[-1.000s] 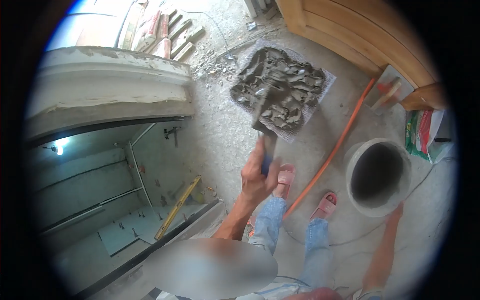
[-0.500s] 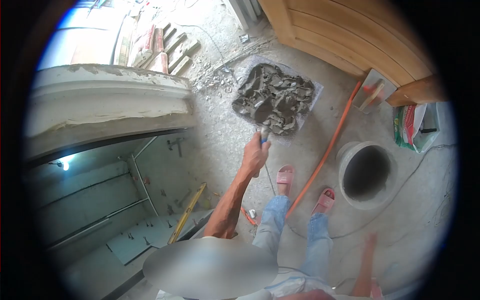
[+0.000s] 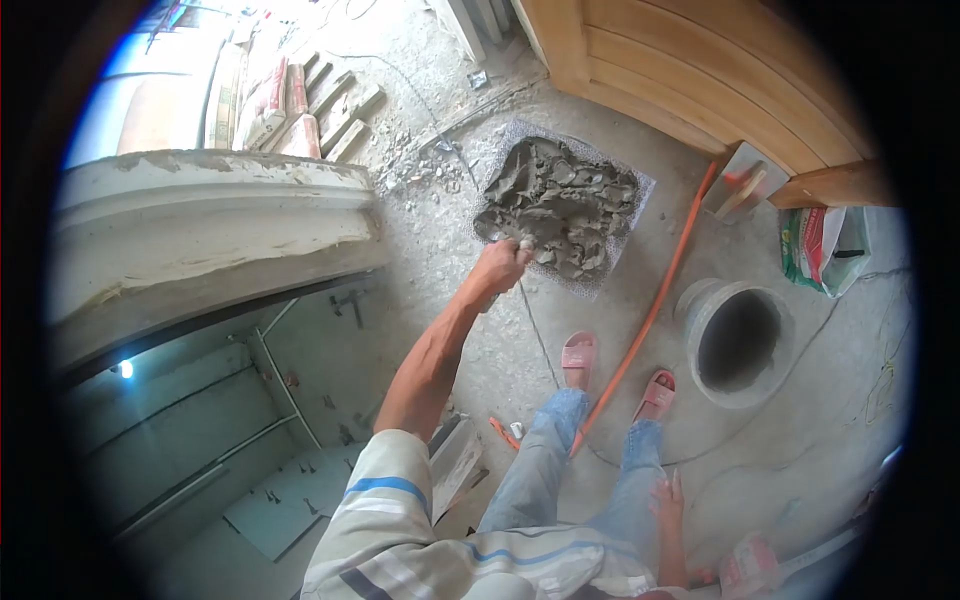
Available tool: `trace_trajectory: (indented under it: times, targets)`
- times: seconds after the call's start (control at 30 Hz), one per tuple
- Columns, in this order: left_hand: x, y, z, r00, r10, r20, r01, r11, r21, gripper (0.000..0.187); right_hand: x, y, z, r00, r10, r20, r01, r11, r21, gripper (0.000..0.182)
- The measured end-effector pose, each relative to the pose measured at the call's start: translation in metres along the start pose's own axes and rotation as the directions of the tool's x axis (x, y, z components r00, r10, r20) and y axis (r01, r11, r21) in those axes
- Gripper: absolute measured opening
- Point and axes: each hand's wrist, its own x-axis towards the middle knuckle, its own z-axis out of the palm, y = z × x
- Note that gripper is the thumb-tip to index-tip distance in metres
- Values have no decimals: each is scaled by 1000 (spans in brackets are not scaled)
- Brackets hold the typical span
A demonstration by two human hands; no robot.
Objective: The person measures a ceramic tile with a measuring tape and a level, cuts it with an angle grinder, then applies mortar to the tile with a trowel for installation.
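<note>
My left hand [image 3: 502,266] is closed around the handle of a trowel [image 3: 527,244], at the near left edge of a heap of wet grey mortar [image 3: 575,200]. The blade is hard to make out against the mortar. Under the heap lies a speckled, light-coloured sheet [image 3: 640,200]. My right hand [image 3: 668,497] hangs beside my right thigh with its fingers stretched out and nothing in it.
An orange hose [image 3: 652,315] runs beside my feet in pink slides. To the right stand a round hollow cylinder [image 3: 690,345], an open bag [image 3: 828,250] and a flat float [image 3: 745,183] by a wooden door [image 3: 690,70]. A sunken tiled space [image 3: 270,510] lies left.
My left hand has moved up and left with the trowel, closer into the mortar. My right hand has come in beside my thigh, and the view has shifted slightly.
</note>
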Motion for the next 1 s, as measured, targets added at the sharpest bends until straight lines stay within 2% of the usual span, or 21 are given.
trace_trajectory:
  times: [0.03,0.07,0.13,0.2,0.23,0.27,0.3,0.33,0.4,0.47,0.53,0.57,0.6,0.63,0.67,0.73,0.8,0.83,0.87,0.93,1.0]
  targets:
    - [-4,10,-14,936,-277,215,327,912,-249,39,-10,7,-2,999,26,-25,-25,1000,15,67]
    - [-7,11,-18,938,-267,220,318,915,-247,39,-16,14,-2,999,25,-32,-25,999,25,67]
    - [-15,14,-24,928,-320,192,359,906,-224,40,-23,34,0,997,-58,-54,47,982,-185,65]
    - [-14,11,-23,949,-267,167,292,944,-152,39,-32,40,8,989,-138,-56,105,913,-394,64]
    - [-10,7,-23,995,-75,61,71,996,56,38,-37,44,10,984,-171,-45,126,859,-496,63]
    - [-3,4,-23,989,146,0,-141,950,278,37,-41,47,14,985,-166,-48,122,861,-494,63]
    - [5,0,-30,986,147,74,-163,924,346,31,-54,31,27,980,-194,-49,138,832,-537,62]
    - [29,-40,-18,964,199,174,-251,895,369,28,-64,25,36,975,-217,-47,150,801,-580,61]
    - [37,-49,-33,984,109,143,-156,912,379,29,-64,29,33,979,-202,-27,154,820,-552,62]
    - [34,-65,-29,977,148,155,-197,905,376,32,-70,27,36,981,-192,-10,159,841,-517,62]
    - [17,-58,-34,991,112,-74,-90,963,255,32,-86,8,43,964,-254,83,252,759,-600,64]
    - [16,-47,-45,991,110,-74,-88,964,251,32,-94,-4,47,964,-253,82,250,757,-604,64]
    - [17,-32,-58,985,-163,58,169,979,-112,33,-103,-17,53,960,-257,111,262,681,-684,66]
    - [17,-26,-62,892,-358,277,446,796,-409,33,-112,-28,60,957,-253,139,267,597,-757,67]
    - [20,-29,-54,886,-363,289,458,788,-411,33,-121,-39,69,961,-240,134,255,593,-764,67]
    - [32,-38,-39,859,-369,354,482,354,-801,33,-129,-61,85,981,-189,47,147,557,-818,69]
    - [14,-36,-4,870,-392,297,490,628,-605,34,-116,-54,87,980,-191,53,149,537,-830,70]
    - [1,-37,9,857,-375,355,516,640,-570,34,-111,-48,85,983,-181,39,130,524,-841,70]
    - [-17,-8,-12,824,-395,407,566,617,-547,34,-109,-47,84,984,-172,40,125,523,-843,70]
    - [-28,-3,-23,786,-432,443,594,726,-346,34,-99,-53,81,988,-148,49,120,513,-850,72]
    - [-32,4,-33,775,-445,449,620,674,-401,35,-89,-60,82,991,-121,61,111,465,-878,73]
